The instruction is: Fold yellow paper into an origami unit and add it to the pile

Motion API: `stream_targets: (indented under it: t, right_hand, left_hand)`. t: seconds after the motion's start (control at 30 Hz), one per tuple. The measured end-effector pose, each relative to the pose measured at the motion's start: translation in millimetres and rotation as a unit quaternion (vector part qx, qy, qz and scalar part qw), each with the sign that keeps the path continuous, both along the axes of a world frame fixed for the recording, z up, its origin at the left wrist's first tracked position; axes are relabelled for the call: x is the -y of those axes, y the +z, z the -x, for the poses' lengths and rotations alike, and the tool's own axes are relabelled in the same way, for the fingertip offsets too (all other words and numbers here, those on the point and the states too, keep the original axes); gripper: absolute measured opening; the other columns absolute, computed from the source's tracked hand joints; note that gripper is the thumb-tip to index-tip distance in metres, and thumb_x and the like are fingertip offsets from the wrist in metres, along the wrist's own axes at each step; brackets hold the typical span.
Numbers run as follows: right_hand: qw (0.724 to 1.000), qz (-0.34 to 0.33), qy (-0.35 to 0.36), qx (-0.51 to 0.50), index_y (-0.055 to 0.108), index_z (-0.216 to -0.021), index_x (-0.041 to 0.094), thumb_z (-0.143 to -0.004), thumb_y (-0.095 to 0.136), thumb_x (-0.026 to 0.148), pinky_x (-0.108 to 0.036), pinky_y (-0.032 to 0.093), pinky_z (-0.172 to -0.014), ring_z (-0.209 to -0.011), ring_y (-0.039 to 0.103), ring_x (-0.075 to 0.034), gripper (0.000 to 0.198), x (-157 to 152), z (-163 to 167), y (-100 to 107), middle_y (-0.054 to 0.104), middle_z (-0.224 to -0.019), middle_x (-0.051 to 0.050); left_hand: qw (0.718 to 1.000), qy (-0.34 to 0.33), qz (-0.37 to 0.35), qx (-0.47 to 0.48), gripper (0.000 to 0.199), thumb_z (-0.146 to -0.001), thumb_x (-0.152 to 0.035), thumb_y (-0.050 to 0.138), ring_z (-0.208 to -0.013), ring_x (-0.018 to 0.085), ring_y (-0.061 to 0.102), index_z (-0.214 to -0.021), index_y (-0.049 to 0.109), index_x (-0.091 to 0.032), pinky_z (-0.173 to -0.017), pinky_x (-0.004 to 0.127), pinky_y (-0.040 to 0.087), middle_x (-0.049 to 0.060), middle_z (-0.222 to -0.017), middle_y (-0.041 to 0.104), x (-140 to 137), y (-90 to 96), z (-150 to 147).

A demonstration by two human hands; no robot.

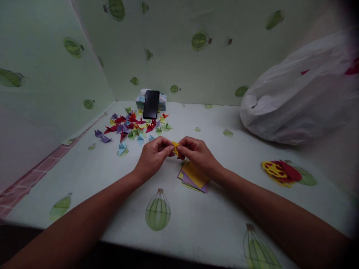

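A small folded piece of yellow paper [175, 148] is pinched between my two hands above the table. My left hand [156, 154] grips its left side with thumb and fingers. On its other side, my right hand [195, 152] pinches it the same way. The fingers hide much of the paper, so its full shape does not show. Below my right hand lies a loose stack of square paper sheets [193, 177], yellow-orange on top, with purple and other colours showing at the edges.
Many small folded paper figures [131, 125] lie heaped at the back left. A dark phone [151, 104] leans on a tissue box [163, 101] behind them. A white plastic bag [297, 97] bulges at the back right, with red and yellow cut-out pieces [290, 171] in front of it.
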State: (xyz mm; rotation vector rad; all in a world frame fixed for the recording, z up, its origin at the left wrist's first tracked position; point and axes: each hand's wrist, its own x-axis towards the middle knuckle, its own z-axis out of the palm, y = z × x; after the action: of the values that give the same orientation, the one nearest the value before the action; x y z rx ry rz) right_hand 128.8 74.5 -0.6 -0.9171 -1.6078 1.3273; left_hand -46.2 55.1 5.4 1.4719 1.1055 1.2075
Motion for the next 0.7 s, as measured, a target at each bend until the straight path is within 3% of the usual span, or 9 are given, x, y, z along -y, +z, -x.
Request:
stream_targets:
  t: [0.7]
  right_hand:
    - [0.996,-0.059,-0.029,0.053,0.056,-0.073,0.018,-0.085,0.062,0.032,-0.027,0.040,-0.058,-0.061,0.050,-0.011,0.019,3.5,2.1,-1.5,0.058,-0.067,0.001]
  left_hand:
    - [1.000,-0.007,0.022,0.009,0.018,-0.075,-0.027,0.075,-0.069,0.014,0.067,-0.073,0.060,-0.016,-0.069,0.029,0.053,0.001,-0.072,0.070,-4.0,-3.4,1.4]
